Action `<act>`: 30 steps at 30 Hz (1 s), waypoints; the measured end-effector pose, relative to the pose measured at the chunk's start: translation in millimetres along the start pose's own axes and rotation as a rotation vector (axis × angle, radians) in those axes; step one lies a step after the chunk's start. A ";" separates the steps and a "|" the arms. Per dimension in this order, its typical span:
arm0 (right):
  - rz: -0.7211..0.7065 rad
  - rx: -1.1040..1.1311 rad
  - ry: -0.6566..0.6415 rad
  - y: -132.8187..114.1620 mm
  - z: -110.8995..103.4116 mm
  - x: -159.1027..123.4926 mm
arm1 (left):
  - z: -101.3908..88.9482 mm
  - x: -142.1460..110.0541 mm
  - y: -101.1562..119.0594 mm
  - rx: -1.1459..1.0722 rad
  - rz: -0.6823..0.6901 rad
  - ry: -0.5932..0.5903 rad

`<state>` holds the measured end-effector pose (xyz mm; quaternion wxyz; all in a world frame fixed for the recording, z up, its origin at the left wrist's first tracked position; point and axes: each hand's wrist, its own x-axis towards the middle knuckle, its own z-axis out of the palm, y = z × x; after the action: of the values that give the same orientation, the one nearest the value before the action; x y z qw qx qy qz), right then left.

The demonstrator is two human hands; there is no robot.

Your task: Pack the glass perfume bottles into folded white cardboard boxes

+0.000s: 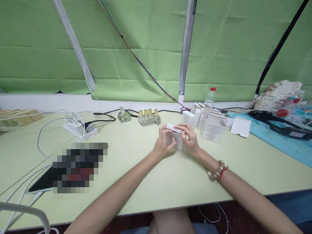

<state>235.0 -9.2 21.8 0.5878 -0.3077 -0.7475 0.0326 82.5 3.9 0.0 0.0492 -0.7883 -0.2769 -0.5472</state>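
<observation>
Worktop [151, 191]: pale green-yellow and smooth, running out under both forearms, its near edge between the hands and the person's lap.
Room: green cloth [151, 32] hangs beyond the hands, split by grey strips [186, 48], with a red and blue cable [142, 65] slanting across it!
At centre: here's the white box [179, 143], upright between the palms; whether its base touches the worktop, I can't tell.
Left hand [161, 142]: grasping the box's side, thumb across the printed face.
Right hand [191, 140]: gripping the upper corner, fingers over the white top; beads [216, 170] circle that wrist.
Just beyond the left hand: four gold-capped bottles [149, 118] shoulder to shoulder, a lone glass bottle [124, 116] further left.
In the way, right: printed cartons [214, 128] crowd close beyond the right hand, a red-capped bottle [210, 98] behind them, a white card [240, 126] beside.
Far right of the hands: blue sheet [273, 139], black strap [265, 122] lying over it, patterned bag [276, 97] behind.
Far left of the hands: power strip [79, 129], tangled white cables, and a dark device [45, 178], partly blurred.
</observation>
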 end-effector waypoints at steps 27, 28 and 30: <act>0.099 0.075 0.003 1.9 -0.3 0.8 | -0.3 0.1 14.2 0.117 -0.219 -0.155; 0.100 0.078 0.006 2.3 -0.2 0.5 | -0.5 0.2 14.7 0.112 -0.222 -0.158; 0.107 0.080 0.010 2.9 0.1 0.1 | -0.9 0.4 15.4 0.095 -0.224 -0.161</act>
<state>236.2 -6.7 20.7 0.6006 -0.3236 -0.7253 0.0922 89.3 -9.2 4.2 0.0027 -0.7906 -0.3917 -0.4707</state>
